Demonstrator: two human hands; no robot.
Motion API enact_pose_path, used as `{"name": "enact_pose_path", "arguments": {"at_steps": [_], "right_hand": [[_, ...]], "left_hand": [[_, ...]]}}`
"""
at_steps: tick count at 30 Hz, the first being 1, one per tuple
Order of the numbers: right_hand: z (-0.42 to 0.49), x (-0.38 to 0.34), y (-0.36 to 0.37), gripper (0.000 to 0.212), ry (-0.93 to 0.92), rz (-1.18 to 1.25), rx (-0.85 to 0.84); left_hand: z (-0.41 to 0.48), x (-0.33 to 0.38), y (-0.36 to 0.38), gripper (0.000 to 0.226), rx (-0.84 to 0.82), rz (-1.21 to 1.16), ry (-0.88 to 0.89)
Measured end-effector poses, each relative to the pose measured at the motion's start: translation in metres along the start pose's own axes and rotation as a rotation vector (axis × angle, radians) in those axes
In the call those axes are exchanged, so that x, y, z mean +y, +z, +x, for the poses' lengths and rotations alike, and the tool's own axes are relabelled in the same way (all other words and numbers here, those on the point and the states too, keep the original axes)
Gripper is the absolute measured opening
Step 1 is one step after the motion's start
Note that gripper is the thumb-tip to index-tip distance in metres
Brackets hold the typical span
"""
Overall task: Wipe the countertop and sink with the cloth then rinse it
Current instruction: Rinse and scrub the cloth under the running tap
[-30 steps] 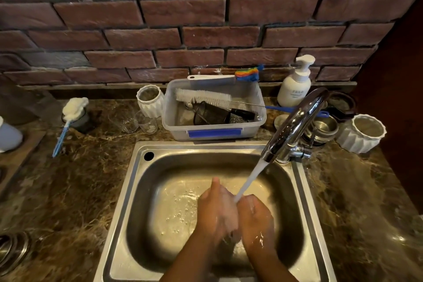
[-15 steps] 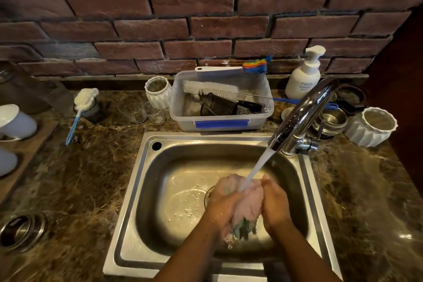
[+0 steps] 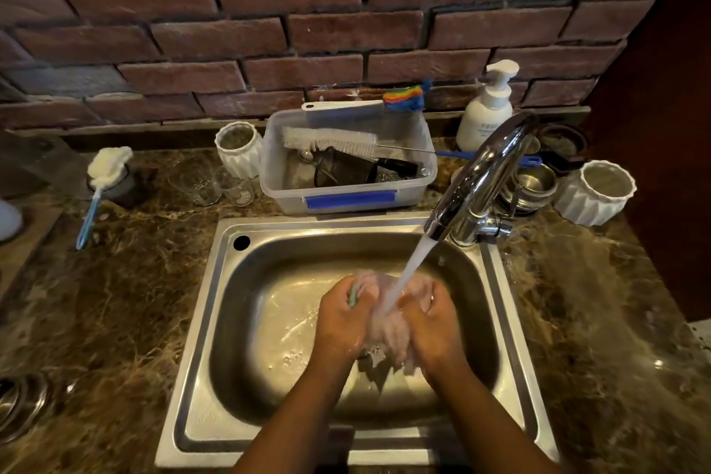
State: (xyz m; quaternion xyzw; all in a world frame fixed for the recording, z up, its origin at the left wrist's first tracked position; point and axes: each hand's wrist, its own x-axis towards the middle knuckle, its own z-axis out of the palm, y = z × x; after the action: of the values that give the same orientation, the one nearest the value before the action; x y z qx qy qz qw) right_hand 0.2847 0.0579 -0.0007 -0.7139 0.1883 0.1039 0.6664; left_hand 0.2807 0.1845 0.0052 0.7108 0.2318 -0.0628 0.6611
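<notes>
A pale pink cloth [image 3: 386, 331] with a green edge is bunched between both hands over the steel sink [image 3: 231, 319]. My left hand [image 3: 340, 323] grips its left side and my right hand [image 3: 433, 323] grips its right side. Water runs from the chrome tap [image 3: 481, 177] straight onto the cloth between the hands. The sink floor is wet. The brown marble countertop [image 3: 127, 300] surrounds the sink.
Behind the sink stands a clear plastic tub [image 3: 348, 196] holding a bottle brush and a strainer. White ribbed cups [image 3: 238, 148] [image 3: 594, 192], a soap pump bottle [image 3: 486, 108], steel bowls [image 3: 533, 183], small glasses [image 3: 215, 187] and a sponge wand [image 3: 100, 181] line the brick wall.
The hands have moved apart and the cloth is now spread wider between them, higher under the stream. The camera view has shifted slightly.
</notes>
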Motion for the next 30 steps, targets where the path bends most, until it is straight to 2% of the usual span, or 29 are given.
{"name": "enact_pose_path", "arguments": {"at_steps": [4,6,9,15,17,20,22,26,28,30], "right_hand": [[0.001,-0.004,-0.006,0.003,-0.069,0.015,-0.012],[0.003,-0.002,-0.008,0.008,-0.071,-0.008,0.021],[0.007,0.004,-0.020,0.011,-0.111,-0.165,0.067],[0.023,0.000,-0.048,0.004,-0.289,-0.411,0.053],[0.034,-0.005,-0.059,0.004,-0.296,-0.398,0.091],[0.055,-0.021,-0.082,0.003,-0.307,-0.302,0.187],[0.073,-0.029,-0.098,0.008,-0.347,-0.313,0.278],[0.118,-0.032,-0.123,0.029,-0.360,-0.281,0.450],[0.132,-0.037,-0.127,0.036,-0.315,-0.222,0.473],[0.141,-0.045,-0.123,0.033,-0.270,-0.158,0.455]], "left_hand": [[-0.001,-0.002,0.007,0.011,0.029,-0.158,-0.053],[-0.002,-0.003,0.013,0.010,0.030,-0.256,-0.127],[0.001,-0.008,0.020,0.021,-0.054,-0.336,-0.239],[0.007,-0.015,0.024,0.028,-0.184,-0.408,-0.311],[0.008,-0.018,0.022,0.042,-0.217,-0.448,-0.341],[0.011,-0.018,0.016,0.076,-0.264,-0.499,-0.436],[0.014,-0.019,0.010,0.096,-0.350,-0.599,-0.402],[0.012,-0.018,0.003,0.077,-0.478,-0.728,-0.227],[0.018,-0.025,0.007,0.061,-0.510,-0.763,-0.244],[0.027,-0.033,0.012,0.057,-0.494,-0.751,-0.308]]}}
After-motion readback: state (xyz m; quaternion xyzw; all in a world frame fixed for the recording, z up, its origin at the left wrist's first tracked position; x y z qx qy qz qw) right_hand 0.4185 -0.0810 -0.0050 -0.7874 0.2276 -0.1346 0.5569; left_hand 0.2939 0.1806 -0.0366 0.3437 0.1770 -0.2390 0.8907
